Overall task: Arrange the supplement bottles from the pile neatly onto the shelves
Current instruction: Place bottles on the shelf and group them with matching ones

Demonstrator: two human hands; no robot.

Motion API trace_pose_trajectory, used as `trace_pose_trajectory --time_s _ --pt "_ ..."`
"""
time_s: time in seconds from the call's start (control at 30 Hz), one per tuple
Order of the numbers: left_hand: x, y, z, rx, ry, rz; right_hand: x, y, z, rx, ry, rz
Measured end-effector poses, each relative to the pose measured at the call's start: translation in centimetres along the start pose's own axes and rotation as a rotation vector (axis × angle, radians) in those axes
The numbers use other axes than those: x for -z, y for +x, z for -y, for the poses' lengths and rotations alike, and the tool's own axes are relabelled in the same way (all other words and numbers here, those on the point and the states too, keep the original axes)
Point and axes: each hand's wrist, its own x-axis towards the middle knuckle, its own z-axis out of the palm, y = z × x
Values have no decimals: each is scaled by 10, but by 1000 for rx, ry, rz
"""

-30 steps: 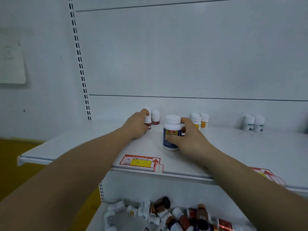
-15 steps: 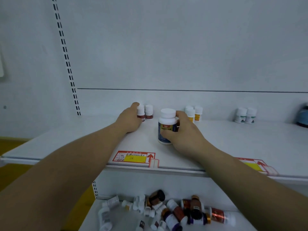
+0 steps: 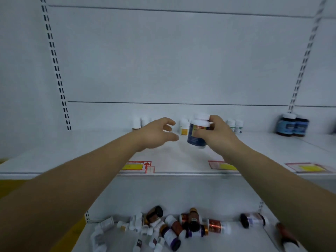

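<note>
Blue-labelled and white-capped, the large bottle (image 3: 197,135) is now held tilted and apparently clear of the upper shelf (image 3: 291,150) by the right hand (image 3: 218,137), whose fingers are wrapped round its side. Half a second ago it was standing on that shelf in the same grip. A second white cap is seen just behind its lid, but blur leaves it unclear what that cap belongs to.

Just left of the bottle, the left hand (image 3: 156,132) has been taken off the small red-labelled bottles (image 3: 136,122) and is spread, holding nothing. Yellow-labelled bottles (image 3: 184,127) stand just behind the bottle, and dark blue jars (image 3: 291,124) far to its right. Well below it the pile (image 3: 163,228) lies unsorted. A better spot for the bottle is judged to be sought, with most of the task left.
</note>
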Motion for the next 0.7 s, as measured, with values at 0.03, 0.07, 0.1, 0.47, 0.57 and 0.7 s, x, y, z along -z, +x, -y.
trace_pose_trajectory --time_s 0.03,0.07,0.1,0.47,0.57,0.7 --pt "-13 -5 -16 -24 -40 47 15 -5 -4 -20 20 -15" --pt "-28 -9 -31 -51 -66 86 32 -10 -8 -38 32 -27" --pt "-45 -11 -47 -76 -82 118 49 -16 -12 -50 37 -38" --pt "-283 -18 -250 -308 -167 378 319 -113 -86 -93 -21 -245" --pt "-340 -10 -299 -338 -153 413 386 -132 -103 -103 -36 -295" --pt "-394 6 -345 -377 -57 419 450 -135 -124 -140 -82 -332"
